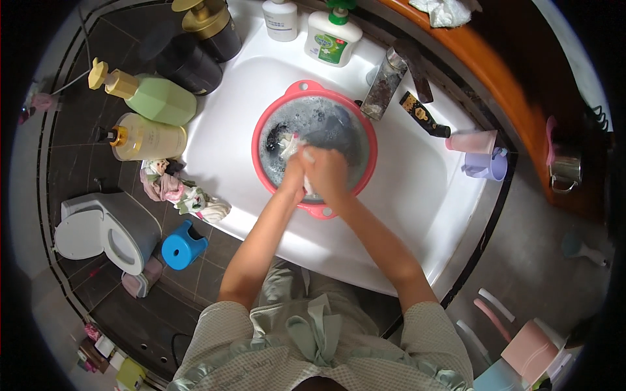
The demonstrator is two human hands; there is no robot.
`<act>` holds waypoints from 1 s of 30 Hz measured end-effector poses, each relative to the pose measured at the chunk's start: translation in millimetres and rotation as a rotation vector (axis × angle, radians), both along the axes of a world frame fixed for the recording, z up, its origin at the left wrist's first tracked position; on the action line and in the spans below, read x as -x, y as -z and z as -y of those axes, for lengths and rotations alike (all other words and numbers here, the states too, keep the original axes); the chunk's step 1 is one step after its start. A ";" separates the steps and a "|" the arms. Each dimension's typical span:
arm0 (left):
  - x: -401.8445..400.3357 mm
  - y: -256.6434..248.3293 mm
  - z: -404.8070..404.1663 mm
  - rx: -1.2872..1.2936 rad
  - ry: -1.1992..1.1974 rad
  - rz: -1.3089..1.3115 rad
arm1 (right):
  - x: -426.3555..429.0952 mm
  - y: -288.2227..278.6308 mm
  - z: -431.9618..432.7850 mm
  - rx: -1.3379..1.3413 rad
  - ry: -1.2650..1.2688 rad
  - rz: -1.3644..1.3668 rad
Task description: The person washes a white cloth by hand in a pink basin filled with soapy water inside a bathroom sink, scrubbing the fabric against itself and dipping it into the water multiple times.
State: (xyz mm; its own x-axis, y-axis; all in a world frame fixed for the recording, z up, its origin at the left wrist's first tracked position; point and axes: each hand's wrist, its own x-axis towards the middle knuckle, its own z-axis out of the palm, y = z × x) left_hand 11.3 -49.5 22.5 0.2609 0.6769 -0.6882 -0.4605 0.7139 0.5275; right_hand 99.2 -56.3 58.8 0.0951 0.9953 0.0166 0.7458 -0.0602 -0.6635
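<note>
A round basin with a pink rim [372, 146] sits in the white sink, filled with sudsy water [298, 110]. My left hand [294, 175] and my right hand [326, 168] are pressed together over its near half, both gripping a wet white cloth [290, 145]. Part of this cloth pokes out beyond my fingers, and another bit shows below them. Dark fabric [337, 129] lies in the water past my right hand. How my fingers are folded around the cloth is partly hidden.
The white sink [220, 122] surrounds the basin. A faucet [386, 83] reaches toward the basin's far right rim. Pump bottles, including a green one [161, 100] and a Dettol bottle [332, 41], line the edges. Crumpled clothes [183, 193] drape over the left edge. A purple cup [484, 166] stands right.
</note>
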 end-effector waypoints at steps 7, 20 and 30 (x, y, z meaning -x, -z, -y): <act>18.4 14.7 -15.4 0.012 0.142 -0.074 | 33.7 10.5 21.3 -0.060 0.111 -0.334; 54.4 15.5 -32.9 -0.599 0.598 -0.592 | -61.7 48.3 -6.9 0.188 0.092 -0.505; 40.4 32.6 -26.1 -0.691 0.858 -1.427 | -43.6 76.9 -7.8 0.412 -0.089 0.359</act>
State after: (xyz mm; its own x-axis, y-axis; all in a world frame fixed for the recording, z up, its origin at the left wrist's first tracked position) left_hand -29.1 -23.4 -10.1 0.1779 0.9180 -0.3545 0.9076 -0.0139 0.4195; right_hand 142.7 -48.5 -18.1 0.0707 0.9304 -0.3595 0.9349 -0.1875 -0.3015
